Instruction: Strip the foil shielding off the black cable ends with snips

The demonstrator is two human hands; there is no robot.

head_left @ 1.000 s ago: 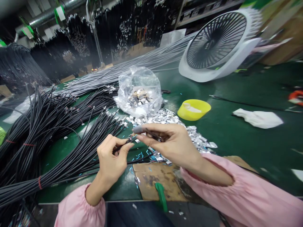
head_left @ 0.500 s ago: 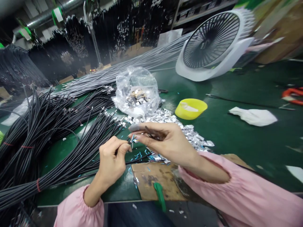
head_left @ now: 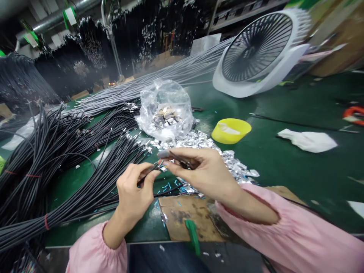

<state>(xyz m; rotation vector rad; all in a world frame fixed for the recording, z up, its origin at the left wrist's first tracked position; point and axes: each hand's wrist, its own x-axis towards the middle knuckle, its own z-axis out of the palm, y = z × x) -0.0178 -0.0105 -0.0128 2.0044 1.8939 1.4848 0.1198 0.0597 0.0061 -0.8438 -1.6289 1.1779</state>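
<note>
My left hand (head_left: 135, 187) pinches a black cable (head_left: 148, 170) between thumb and fingers, with the cable's end pointing toward my right hand. Thin coloured wires (head_left: 161, 163), some blue and white, show at that end. My right hand (head_left: 203, 170) has thumb and index finger closed at these wires, and the fingertips of both hands almost meet. Across the right palm lies a slim dark metal tool (head_left: 182, 161), largely hidden by the fingers, so its kind is unclear. Beneath and behind the hands lies a pile of silver foil scraps (head_left: 236, 165).
Bundled black cables (head_left: 85, 201) fill the left of the green table (head_left: 284, 170). A clear plastic bag (head_left: 167, 110) of small parts stands behind my hands. Beyond the yellow dish (head_left: 231, 131) is a white fan (head_left: 258, 49). Cardboard (head_left: 182, 218) lies at the front edge.
My left hand's fingers have straightened forward along the cable, bringing its end closer to my right fingertips. The right hand has shifted slightly rightward, still holding the dark tool.
</note>
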